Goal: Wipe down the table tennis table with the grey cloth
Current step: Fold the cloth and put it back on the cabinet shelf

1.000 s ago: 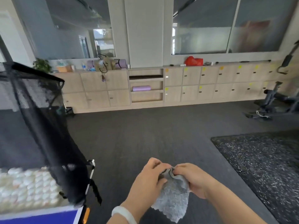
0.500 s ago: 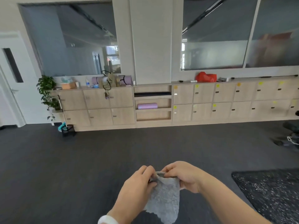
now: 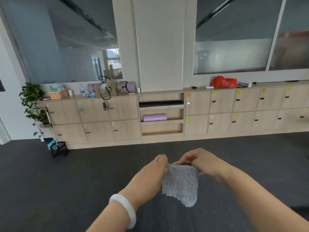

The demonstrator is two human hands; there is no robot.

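Both arms reach forward over the dark floor (image 3: 66, 190). The left hand (image 3: 150, 174) and the right hand (image 3: 202, 164) each pinch the top edge of the grey cloth (image 3: 181, 183), which hangs between them. A second ago the table tennis table showed at left; now it is out of view, and the hands sit slightly further apart

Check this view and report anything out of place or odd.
Nothing looks spilled or broken. The odd part: the left hand and right hand pinch the grey cloth above the floor, with no table tennis table in view. On the cupboards, black straps from a bag dangle over a door front.
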